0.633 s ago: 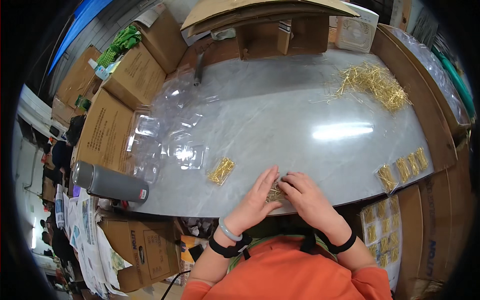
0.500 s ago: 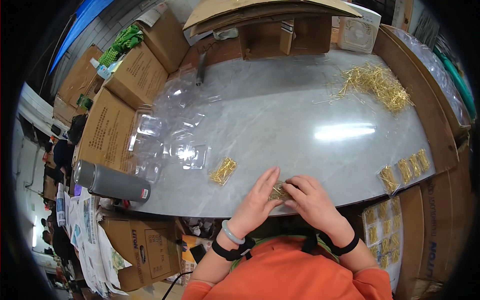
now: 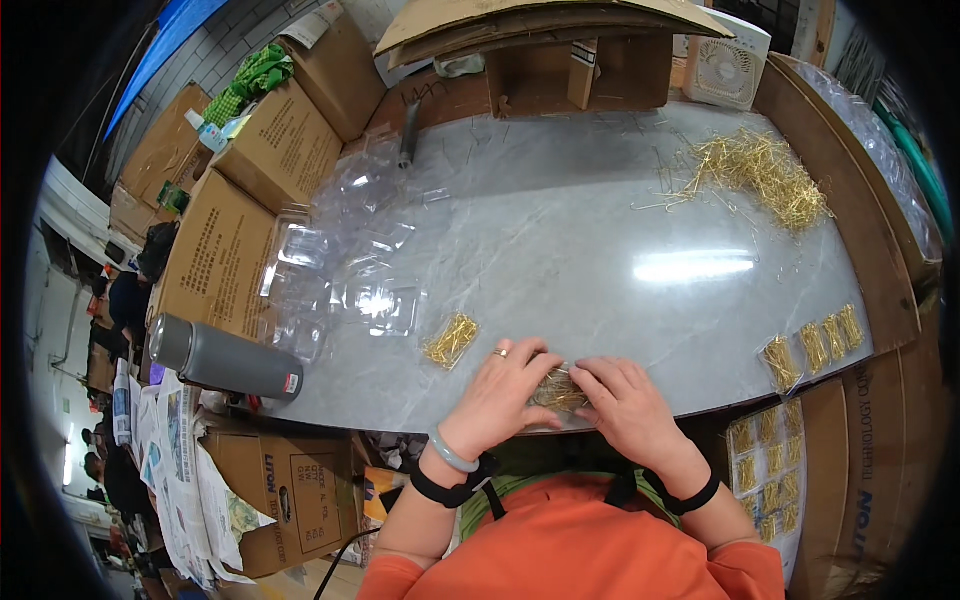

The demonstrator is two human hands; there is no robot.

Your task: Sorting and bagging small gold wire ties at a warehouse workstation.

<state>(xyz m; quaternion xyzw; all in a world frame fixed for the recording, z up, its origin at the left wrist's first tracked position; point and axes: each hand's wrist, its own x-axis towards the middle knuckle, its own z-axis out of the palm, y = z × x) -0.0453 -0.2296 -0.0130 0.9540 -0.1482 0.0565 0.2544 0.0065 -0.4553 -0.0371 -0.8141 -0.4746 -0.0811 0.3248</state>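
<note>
At the table's near edge, a bunch of thin gold wire hooks (image 3: 560, 392) lies gathered between my two hands. My left hand (image 3: 495, 390) closes on its left side, fingers curved over the top. From the other side, the bent fingers and thumb of my right hand (image 3: 626, 405) press against it. Just left of my left hand sits a small clear plastic case (image 3: 452, 341) filled with similar gold hooks. Beyond it are several clear plastic cases (image 3: 385, 305) in a loose cluster. A tangled heap of gold hooks (image 3: 755, 178) spreads at the far right.
Several filled packs (image 3: 814, 345) line the right near edge, with more filled packs (image 3: 766, 470) below. A grey bottle (image 3: 228, 358) lies at left beside cardboard boxes (image 3: 215, 262). An open cardboard box (image 3: 630, 72), a white fan (image 3: 724, 74) and a dark rod (image 3: 409, 136) stand or lie at the back.
My left hand has turned from upright, fingers pointing away, to curling over the bunch. More of the hooks show between my hands. The view has shifted slightly.
</note>
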